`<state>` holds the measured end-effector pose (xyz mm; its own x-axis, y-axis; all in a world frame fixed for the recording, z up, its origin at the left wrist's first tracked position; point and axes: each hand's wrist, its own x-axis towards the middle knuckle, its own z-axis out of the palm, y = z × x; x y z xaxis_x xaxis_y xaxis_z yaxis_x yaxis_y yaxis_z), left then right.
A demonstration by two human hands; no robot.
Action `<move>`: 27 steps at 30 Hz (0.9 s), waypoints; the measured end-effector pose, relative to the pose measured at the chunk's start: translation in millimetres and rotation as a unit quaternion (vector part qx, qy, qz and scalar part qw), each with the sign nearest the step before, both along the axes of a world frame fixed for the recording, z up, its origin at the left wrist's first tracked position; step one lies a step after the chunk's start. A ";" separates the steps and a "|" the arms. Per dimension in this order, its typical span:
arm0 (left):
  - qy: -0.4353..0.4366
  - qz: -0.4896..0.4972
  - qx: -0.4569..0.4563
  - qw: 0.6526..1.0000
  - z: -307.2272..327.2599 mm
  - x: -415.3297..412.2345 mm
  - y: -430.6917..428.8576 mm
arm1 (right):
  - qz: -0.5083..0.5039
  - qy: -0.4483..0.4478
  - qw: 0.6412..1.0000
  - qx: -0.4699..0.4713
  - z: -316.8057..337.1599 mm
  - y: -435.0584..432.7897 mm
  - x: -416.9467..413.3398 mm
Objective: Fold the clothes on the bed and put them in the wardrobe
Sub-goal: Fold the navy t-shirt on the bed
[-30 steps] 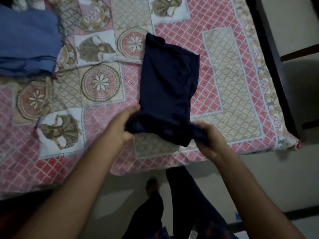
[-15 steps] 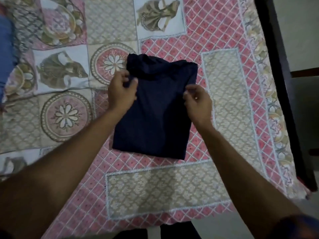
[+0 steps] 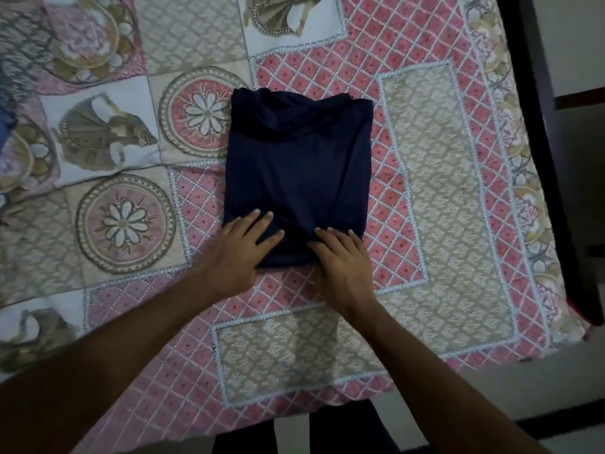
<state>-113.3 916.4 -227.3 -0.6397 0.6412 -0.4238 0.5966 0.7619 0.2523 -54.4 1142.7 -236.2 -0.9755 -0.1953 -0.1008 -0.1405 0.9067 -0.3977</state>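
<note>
The dark blue garment (image 3: 298,172) lies folded into a near-square packet in the middle of the patterned bedspread (image 3: 442,198). Its far edge is a little bunched and wavy. It looks like thin, soft knit cloth: light, limp, with no stiffness of its own, and likely to slide open or sag if picked up by one corner. The safest hold is probably from the near folded edge, with both hands slipped under the packet, palms up and thumbs on top, so the layers stay stacked on the way to the wardrobe. A pinch at the loose far edge would probably let the fold fall out.

The left hand (image 3: 239,247) lies flat on the near left part of the packet, fingers straight and spread, pressing down and holding nothing. The right hand (image 3: 340,257) lies the same way on the near right corner, fingers straight and close together, its palm partly on the bedspread. Neither hand has cloth between its fingers.

A second ago the garment was longer, with its near end lifted and bunched in both hands. Half a second ago that end had been carried over to the far edge, and both hands were up at the far corners with fingers curled on the cloth. Now the hands have let go and drawn back to the near fold, smoothing it flat. The blue clothes seen earlier at the left have almost left the view; only a sliver (image 3: 4,129) shows at the edge.
</note>
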 end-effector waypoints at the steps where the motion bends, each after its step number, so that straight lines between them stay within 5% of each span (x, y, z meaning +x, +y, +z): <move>1: 0.011 -0.002 0.029 1.000 1.4 -5.3 0.9 | -0.010 0.001 1.000 -0.001 6.1 0.4 -6.0; 3: -0.006 0.018 0.073 0.997 20.3 -20.5 5.6 | -0.016 -0.052 0.998 0.009 29.2 0.7 -18.9; 5: -0.122 0.071 0.058 0.988 41.9 -37.0 11.8 | 0.017 -0.163 0.986 -0.014 47.1 9.5 -32.0; 8: -0.338 0.123 0.029 0.933 70.8 -48.4 12.7 | 0.037 -0.295 0.949 -0.106 78.6 20.6 -40.6; 11: -0.411 0.185 0.096 0.888 81.1 -64.8 14.2 | 0.016 -0.335 0.934 -0.126 90.5 28.3 -60.7; 17: -0.235 0.358 0.137 0.893 66.1 -137.4 22.7 | -0.040 -0.231 0.964 -0.122 69.4 40.5 -158.7; 20: -0.047 0.380 0.099 0.918 51.1 -144.7 24.0 | -0.126 -0.132 0.979 -0.095 42.9 43.2 -185.2; 24: 0.219 0.308 0.121 0.918 40.3 -111.4 28.8 | -0.178 0.091 0.979 0.036 38.1 32.0 -158.6; 27: 0.198 0.199 0.178 0.943 27.2 -65.7 29.9 | -0.051 0.163 0.985 -0.028 38.9 16.0 -105.6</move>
<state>-179.0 946.3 -200.1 -0.9224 0.3742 0.0959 0.3831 0.8543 0.3513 -160.0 1158.8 -197.3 -0.9692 -0.0917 0.2286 -0.1786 0.9008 -0.3958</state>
